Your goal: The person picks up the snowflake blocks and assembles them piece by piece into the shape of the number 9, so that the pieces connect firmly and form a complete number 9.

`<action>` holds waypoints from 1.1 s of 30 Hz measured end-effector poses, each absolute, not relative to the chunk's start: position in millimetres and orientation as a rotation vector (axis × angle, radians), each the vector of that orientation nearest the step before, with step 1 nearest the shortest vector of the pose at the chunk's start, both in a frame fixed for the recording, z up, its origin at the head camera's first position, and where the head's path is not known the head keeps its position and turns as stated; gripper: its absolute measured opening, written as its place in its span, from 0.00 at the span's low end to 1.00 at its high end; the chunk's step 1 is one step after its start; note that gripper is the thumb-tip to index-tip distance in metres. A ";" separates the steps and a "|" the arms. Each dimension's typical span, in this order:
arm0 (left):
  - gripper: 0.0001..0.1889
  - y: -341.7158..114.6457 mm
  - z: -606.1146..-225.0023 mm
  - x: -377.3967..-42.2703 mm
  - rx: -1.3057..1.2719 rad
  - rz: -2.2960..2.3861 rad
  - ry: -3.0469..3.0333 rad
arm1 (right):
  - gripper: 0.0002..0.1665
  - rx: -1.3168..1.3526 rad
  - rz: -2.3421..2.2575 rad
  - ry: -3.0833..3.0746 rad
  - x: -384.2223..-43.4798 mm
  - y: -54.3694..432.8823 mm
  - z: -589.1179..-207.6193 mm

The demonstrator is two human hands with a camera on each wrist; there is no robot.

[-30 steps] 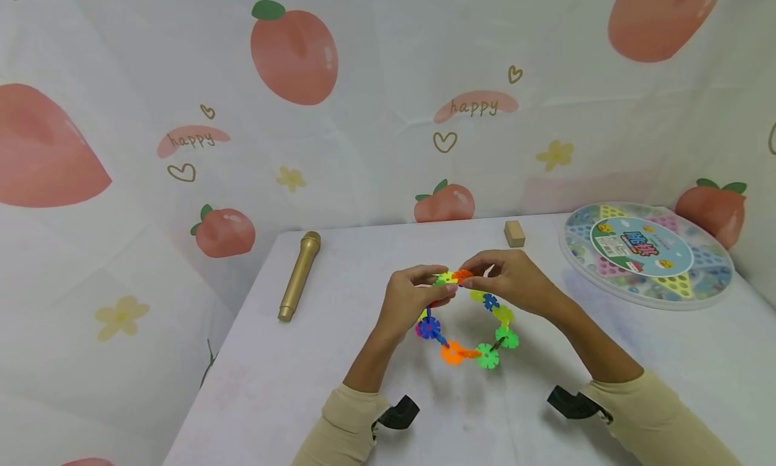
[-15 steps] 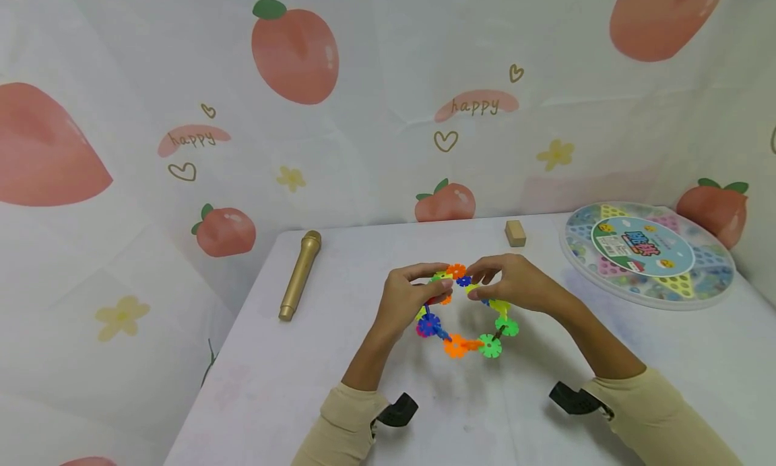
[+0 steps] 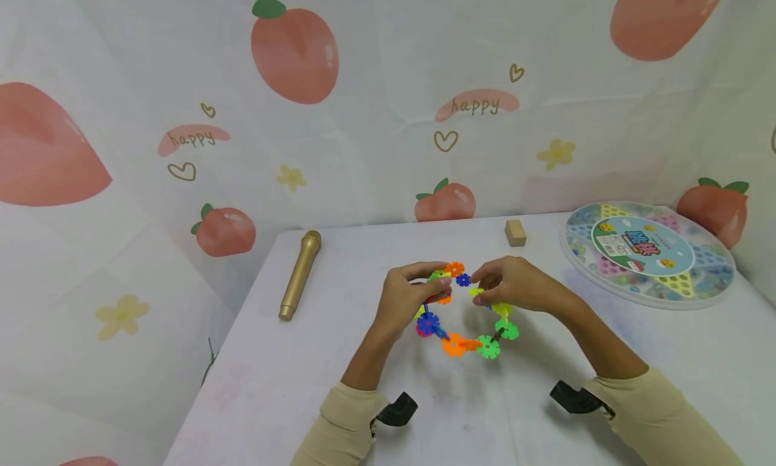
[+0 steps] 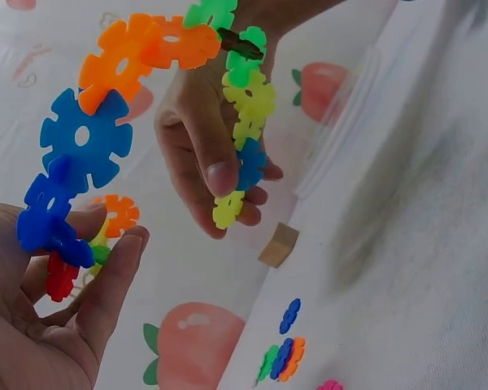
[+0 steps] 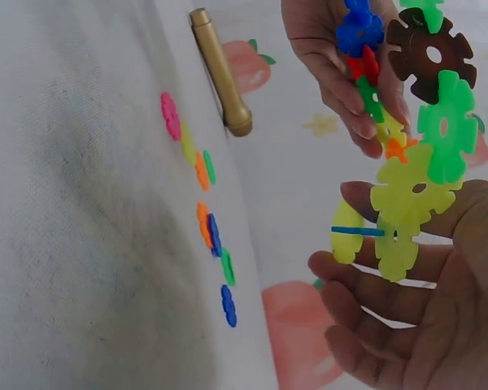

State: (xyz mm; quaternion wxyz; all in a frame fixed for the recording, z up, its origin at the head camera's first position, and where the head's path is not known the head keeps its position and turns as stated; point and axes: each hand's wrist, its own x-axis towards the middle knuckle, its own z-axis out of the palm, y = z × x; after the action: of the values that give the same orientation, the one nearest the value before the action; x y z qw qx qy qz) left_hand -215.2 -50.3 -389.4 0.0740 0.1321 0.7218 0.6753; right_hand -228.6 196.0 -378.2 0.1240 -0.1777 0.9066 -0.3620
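Observation:
A chain of colourful interlocking plastic snowflake discs (image 3: 455,345) hangs in a nearly closed loop between the two hands. My left hand (image 3: 401,296) pinches one end near red and green discs, with an orange disc (image 4: 120,213) sticking out past the fingertips. At the other end, my right hand (image 3: 512,282) holds the chain by its last discs; a yellow disc (image 5: 347,232) joined to a thin blue one lies between thumb and fingers. A gap separates the two ends. The chain's middle, with orange, green and brown discs, droops towards me.
Loose discs, among them a pink one (image 5: 171,115) and a blue one (image 4: 290,315), lie on the white table (image 3: 339,385) beyond the loop. A gold microphone (image 3: 300,276) lies left, a wooden block (image 3: 515,233) at the back, and a round Chinese checkers board (image 3: 649,254) at right.
My right hand has drawn away from the left fingertips, a little right and towards me, and now holds the other end. The orange disc stays at the left hand.

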 end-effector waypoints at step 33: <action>0.13 -49.0 -392.9 -216.4 0.410 1.966 2.189 | 0.22 -0.623 -1.288 2.797 -214.3 199.9 -362.7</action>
State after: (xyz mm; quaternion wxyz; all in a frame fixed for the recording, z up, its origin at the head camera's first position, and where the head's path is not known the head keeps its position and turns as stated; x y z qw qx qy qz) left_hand -216.4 -49.0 -392.9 0.0854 0.1374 0.7343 0.6593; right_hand -214.3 199.9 -362.7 -0.0001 -0.1984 0.8903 -0.4100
